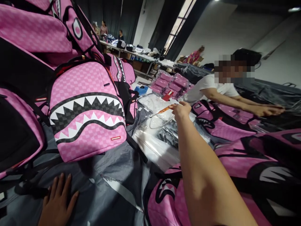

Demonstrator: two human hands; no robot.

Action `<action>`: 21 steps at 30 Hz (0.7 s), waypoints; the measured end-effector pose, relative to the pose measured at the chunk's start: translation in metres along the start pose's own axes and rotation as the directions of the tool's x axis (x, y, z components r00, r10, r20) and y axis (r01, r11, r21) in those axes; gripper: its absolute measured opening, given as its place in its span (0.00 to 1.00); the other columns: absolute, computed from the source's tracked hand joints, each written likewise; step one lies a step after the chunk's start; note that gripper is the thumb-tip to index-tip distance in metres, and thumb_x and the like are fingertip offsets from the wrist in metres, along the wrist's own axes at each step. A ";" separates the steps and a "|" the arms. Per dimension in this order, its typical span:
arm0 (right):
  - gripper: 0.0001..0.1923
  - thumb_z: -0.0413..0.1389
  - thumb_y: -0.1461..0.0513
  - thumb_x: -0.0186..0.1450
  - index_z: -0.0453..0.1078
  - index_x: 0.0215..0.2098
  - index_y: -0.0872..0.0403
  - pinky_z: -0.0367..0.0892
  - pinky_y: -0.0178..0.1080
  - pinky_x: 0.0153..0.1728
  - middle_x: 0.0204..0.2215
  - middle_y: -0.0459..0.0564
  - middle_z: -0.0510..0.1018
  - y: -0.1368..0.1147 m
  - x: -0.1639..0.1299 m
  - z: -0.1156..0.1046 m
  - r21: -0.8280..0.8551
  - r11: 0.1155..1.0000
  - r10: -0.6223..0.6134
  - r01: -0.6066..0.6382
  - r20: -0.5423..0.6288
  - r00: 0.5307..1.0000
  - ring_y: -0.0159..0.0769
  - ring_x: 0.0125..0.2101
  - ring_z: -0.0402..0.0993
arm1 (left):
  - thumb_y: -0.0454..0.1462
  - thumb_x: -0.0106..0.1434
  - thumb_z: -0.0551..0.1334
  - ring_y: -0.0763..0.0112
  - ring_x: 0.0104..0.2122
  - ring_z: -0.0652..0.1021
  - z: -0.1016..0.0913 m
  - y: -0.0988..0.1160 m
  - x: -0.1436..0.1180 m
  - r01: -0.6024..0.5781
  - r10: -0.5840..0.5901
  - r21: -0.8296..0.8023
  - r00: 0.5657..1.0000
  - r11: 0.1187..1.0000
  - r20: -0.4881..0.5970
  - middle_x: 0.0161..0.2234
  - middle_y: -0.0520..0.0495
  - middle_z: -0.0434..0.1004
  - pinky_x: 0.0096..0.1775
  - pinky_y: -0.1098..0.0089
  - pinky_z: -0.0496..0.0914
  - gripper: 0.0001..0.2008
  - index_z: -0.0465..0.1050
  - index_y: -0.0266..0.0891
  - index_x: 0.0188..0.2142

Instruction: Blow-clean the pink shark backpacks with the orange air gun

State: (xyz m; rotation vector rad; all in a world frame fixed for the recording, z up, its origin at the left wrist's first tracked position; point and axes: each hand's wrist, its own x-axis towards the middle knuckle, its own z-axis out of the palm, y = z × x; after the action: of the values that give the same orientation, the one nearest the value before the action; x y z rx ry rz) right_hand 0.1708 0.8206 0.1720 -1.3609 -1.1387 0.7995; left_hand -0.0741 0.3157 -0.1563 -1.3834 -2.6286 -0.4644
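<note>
The left hand (57, 201) lies flat and spread on the grey sheet (110, 182) that covers the table, holding nothing, just in front of the upright pink backpack (87, 110) with its row of shark teeth. The right hand (181, 110) reaches out past that backpack to its far right and pinches the top edge of a clear plastic bag (155, 138), at the orange strip (163, 110) along its mouth.

The grip is only at the fingertips on slick film, so the bag could slip free or its edge could tear if pulled sharply. The outstretched arm also passes over another pink bag (169, 194) lying flat near the body and could drag it. The backpack stands unsupported and might topple forward onto the left hand.

A small red label (115, 138) sits low on the backpack's front; its writing is too small to read. Beyond the backpack, a person in a white shirt (211, 88) leans over more pink bags.
</note>
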 end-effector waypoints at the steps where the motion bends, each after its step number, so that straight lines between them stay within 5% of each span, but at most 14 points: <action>1: 0.29 0.51 0.69 0.62 0.56 0.61 0.55 0.70 0.30 0.26 0.41 0.54 0.76 -0.002 0.006 -0.001 -0.053 0.997 -0.048 0.050 0.028 0.998 0.33 0.35 0.79 | 0.52 0.65 0.43 0.53 0.70 0.44 0.002 -0.001 -0.001 0.003 -0.003 -0.001 1.000 1.000 -0.001 0.71 0.37 0.45 0.63 0.46 0.52 0.38 0.58 0.31 0.66; 3: 0.36 0.53 0.65 0.64 0.49 0.68 0.54 0.73 0.39 0.42 0.54 0.59 0.72 -0.004 0.014 -0.002 -0.256 0.958 -0.108 0.132 0.104 0.989 0.38 0.50 0.75 | 0.52 0.65 0.43 0.54 0.70 0.45 0.005 -0.001 -0.002 0.017 -0.017 -0.001 1.000 1.000 0.003 0.71 0.39 0.46 0.62 0.47 0.54 0.38 0.57 0.32 0.67; 5: 0.42 0.56 0.58 0.65 0.42 0.71 0.57 0.64 0.48 0.56 0.64 0.66 0.59 0.001 0.014 0.001 -0.456 0.877 -0.083 0.150 0.164 0.983 0.45 0.62 0.62 | 0.52 0.65 0.42 0.55 0.70 0.45 0.006 0.000 -0.002 0.031 -0.031 0.001 0.999 1.000 0.009 0.71 0.40 0.46 0.62 0.47 0.55 0.38 0.57 0.33 0.67; 8: 0.46 0.58 0.54 0.64 0.42 0.72 0.59 0.50 0.56 0.63 0.69 0.71 0.47 0.023 -0.001 0.006 -0.622 0.770 -0.021 0.142 0.198 0.980 0.55 0.66 0.51 | 0.53 0.65 0.42 0.55 0.70 0.45 0.004 0.002 0.001 0.036 -0.036 0.008 0.999 0.999 0.019 0.71 0.39 0.46 0.62 0.48 0.54 0.38 0.58 0.32 0.67; 12: 0.39 0.54 0.60 0.66 0.45 0.71 0.60 0.55 0.50 0.62 0.64 0.68 0.60 0.052 -0.027 0.000 -0.729 0.633 -0.030 0.261 0.314 0.949 0.52 0.63 0.59 | 0.53 0.65 0.42 0.55 0.70 0.44 -0.001 0.005 0.004 0.039 -0.039 -0.004 0.999 0.999 0.023 0.70 0.38 0.46 0.63 0.48 0.52 0.39 0.58 0.32 0.66; 15: 0.31 0.52 0.62 0.67 0.57 0.67 0.63 0.57 0.48 0.60 0.57 0.67 0.71 0.056 -0.040 -0.014 -0.748 0.614 0.018 0.254 0.335 0.942 0.51 0.60 0.64 | 0.53 0.65 0.42 0.53 0.70 0.44 -0.005 0.007 0.005 0.036 -0.035 -0.023 0.999 0.999 0.022 0.70 0.36 0.47 0.64 0.48 0.52 0.39 0.59 0.30 0.66; 18: 0.25 0.54 0.62 0.66 0.66 0.60 0.65 0.66 0.46 0.52 0.46 0.67 0.77 0.041 -0.055 -0.024 -0.749 0.623 0.099 0.224 0.360 0.928 0.50 0.51 0.74 | 0.53 0.65 0.42 0.51 0.70 0.45 -0.007 0.008 0.004 0.035 -0.034 -0.043 0.999 0.998 0.016 0.70 0.34 0.49 0.63 0.47 0.52 0.39 0.61 0.29 0.65; 21: 0.31 0.53 0.62 0.66 0.56 0.66 0.66 0.73 0.41 0.33 0.33 0.60 0.80 0.009 -0.094 -0.031 -0.724 0.668 0.196 0.172 0.394 0.898 0.42 0.29 0.80 | 0.52 0.66 0.43 0.47 0.70 0.46 -0.006 0.008 0.003 0.017 -0.018 -0.052 1.000 0.998 -0.010 0.69 0.31 0.50 0.63 0.45 0.52 0.38 0.60 0.28 0.65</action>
State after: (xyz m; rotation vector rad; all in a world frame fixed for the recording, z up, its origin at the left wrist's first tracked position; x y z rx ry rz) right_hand 0.1734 0.7228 0.1531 -1.9165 -1.9805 0.6830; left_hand -0.0692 0.3201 -0.1480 -1.3700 -2.6407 -0.5449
